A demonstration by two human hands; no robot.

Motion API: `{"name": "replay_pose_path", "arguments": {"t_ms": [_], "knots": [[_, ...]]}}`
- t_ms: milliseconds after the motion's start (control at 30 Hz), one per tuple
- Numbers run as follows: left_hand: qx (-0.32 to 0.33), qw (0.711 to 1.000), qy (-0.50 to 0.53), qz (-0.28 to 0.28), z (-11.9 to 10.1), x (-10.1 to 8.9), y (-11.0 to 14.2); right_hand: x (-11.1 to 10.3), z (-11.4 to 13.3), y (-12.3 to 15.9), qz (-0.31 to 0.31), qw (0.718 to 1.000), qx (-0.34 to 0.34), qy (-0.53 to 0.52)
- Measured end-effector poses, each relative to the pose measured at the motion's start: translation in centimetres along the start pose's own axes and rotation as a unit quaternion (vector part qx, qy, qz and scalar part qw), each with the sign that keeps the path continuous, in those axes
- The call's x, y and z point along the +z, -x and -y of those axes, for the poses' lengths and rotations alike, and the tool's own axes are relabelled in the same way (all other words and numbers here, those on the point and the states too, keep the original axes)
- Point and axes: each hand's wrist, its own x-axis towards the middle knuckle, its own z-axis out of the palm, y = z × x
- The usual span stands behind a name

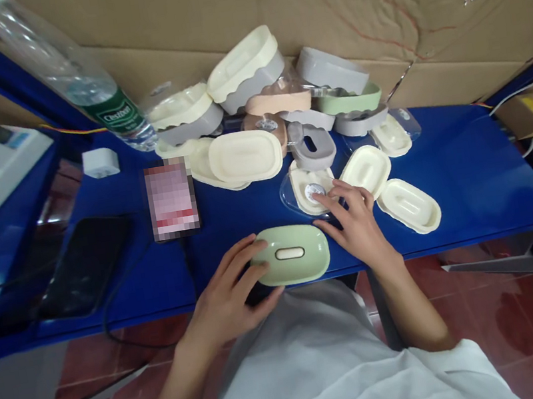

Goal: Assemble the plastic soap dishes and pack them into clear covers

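A green soap dish (313,256) with a cream oval piece (289,253) in its middle sits at the table's front edge. My left hand (228,293) grips its left end, fingertips on the upper side and thumb by the lower edge. My right hand (355,222) is open, its thumb by the dish's upper right corner. Its index finger reaches over a cream dish (300,184) with a round sticker (314,190) and clear plastic about it. Just beyond that hand lie two cream dishes, one nearer the back (368,170) and one to the right (410,205).
Grey, cream, peach and green dishes pile up against the cardboard wall (225,3), a stacked pair (251,70) on top. On the left are a water bottle (104,104), a white charger (100,163), a lit phone (172,201), a dark phone (87,265) and a cable (107,312).
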Motion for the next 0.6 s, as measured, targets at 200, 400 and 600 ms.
{"name": "replay_pose_path", "arguments": {"t_ms": [200,400,600], "knots": [[-0.013,1.0,-0.022,-0.012,0.3,0.3,-0.1,0.1,-0.3,0.1,0.022,0.999,0.021,-0.025],[-0.05,0.998,-0.021,-0.034,0.4,0.6,-0.1,-0.4,-0.8,0.2,-0.013,0.993,0.022,-0.114],[-0.127,0.991,-0.004,-0.045,0.5,0.7,-0.3,-0.9,-0.7,0.2,0.008,0.983,-0.004,-0.182]]}}
